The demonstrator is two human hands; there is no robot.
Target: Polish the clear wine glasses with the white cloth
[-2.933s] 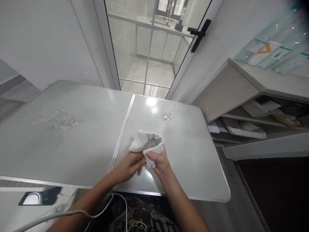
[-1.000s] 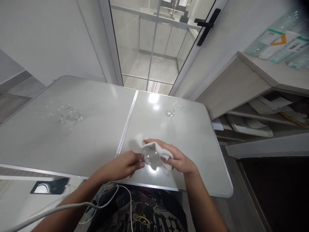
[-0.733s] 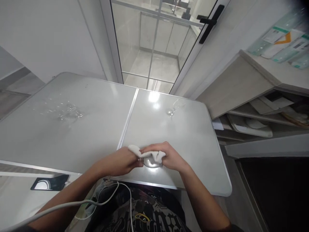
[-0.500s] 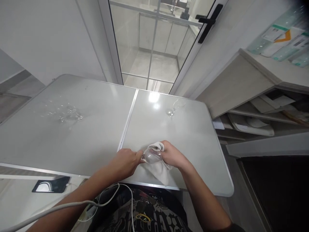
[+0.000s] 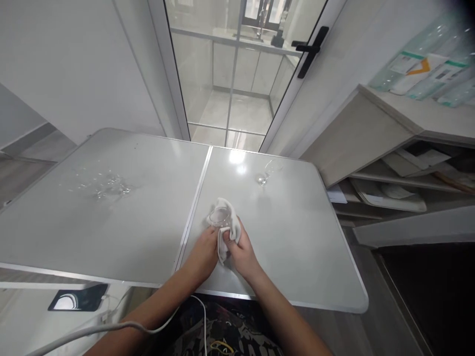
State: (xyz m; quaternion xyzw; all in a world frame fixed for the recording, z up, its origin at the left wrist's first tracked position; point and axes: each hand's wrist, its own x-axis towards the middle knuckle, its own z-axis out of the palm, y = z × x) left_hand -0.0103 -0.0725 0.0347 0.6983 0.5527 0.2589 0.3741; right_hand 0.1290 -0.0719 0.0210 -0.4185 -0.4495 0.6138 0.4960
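A clear wine glass (image 5: 219, 216) is held just above the near part of the table, its round rim facing up and away from me. My left hand (image 5: 203, 253) is closed around its lower part, which the fingers mostly hide. A white cloth (image 5: 235, 226) wraps the right side of the bowl. Gripping that cloth against the glass is my right hand (image 5: 242, 251), thumb on the near side. Farther back on the right half of the table is another clear glass (image 5: 262, 180). Several transparent glass pieces (image 5: 111, 187) sit grouped on the left half, their outlines hard to separate.
The light folding table (image 5: 156, 237) has a metal seam down its middle. A phone (image 5: 77, 297) lies lower left, with a white cable (image 5: 126, 325) crossing my left forearm. Shelves (image 5: 386, 128) with bottles (image 5: 419, 74) stand right, a glazed door (image 5: 232, 74) behind.
The glass has turned from lying sideways to rim up, and has moved slightly left and away from me. The cloth now wraps its right side, and my hands are closer together.
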